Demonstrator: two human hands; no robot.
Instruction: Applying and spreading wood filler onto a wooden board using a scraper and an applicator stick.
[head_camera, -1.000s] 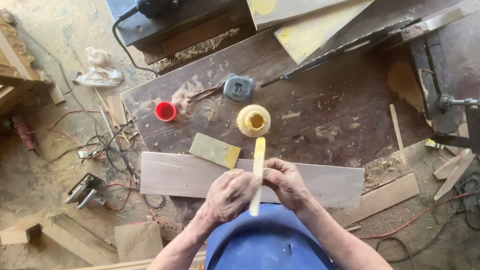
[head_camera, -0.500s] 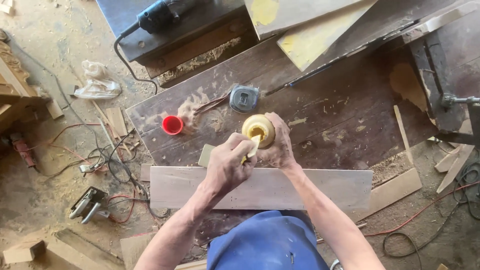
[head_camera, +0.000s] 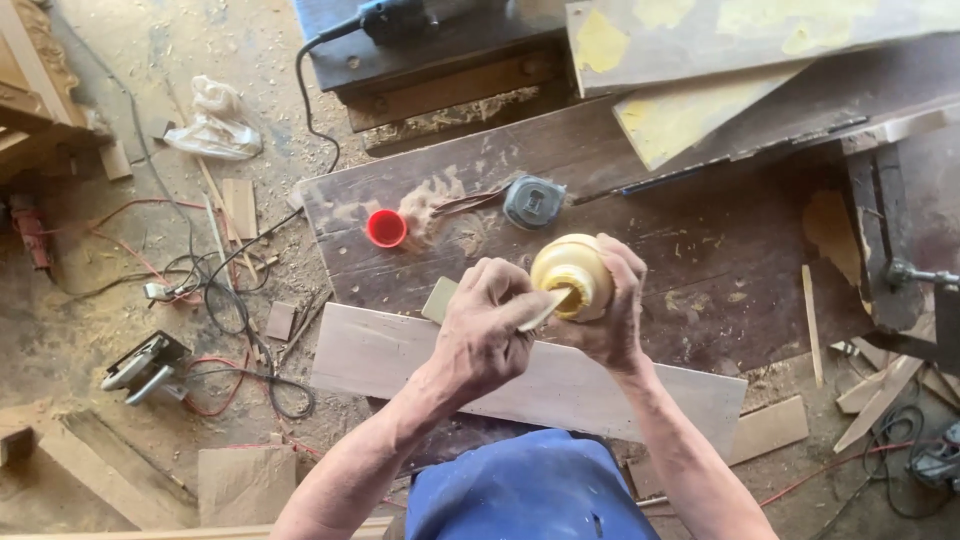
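Head camera, looking down: the person's right hand (head_camera: 612, 310) wraps around a yellow glue jar (head_camera: 571, 272), lifted and tilted above the dark workbench (head_camera: 700, 230). The left hand (head_camera: 487, 330), fingers closed, pinches a pale flat stick (head_camera: 541, 309) whose tip sits at the jar's mouth. A long light board (head_camera: 560, 385) lies under both hands. Beyond the left hand sit a red cap (head_camera: 386, 228) and a grey tape measure (head_camera: 533, 201).

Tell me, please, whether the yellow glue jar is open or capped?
Open. The yellow jar, gripped by the right hand, has no lid; the left hand dips a flat stick into its mouth. A red cap lies apart.
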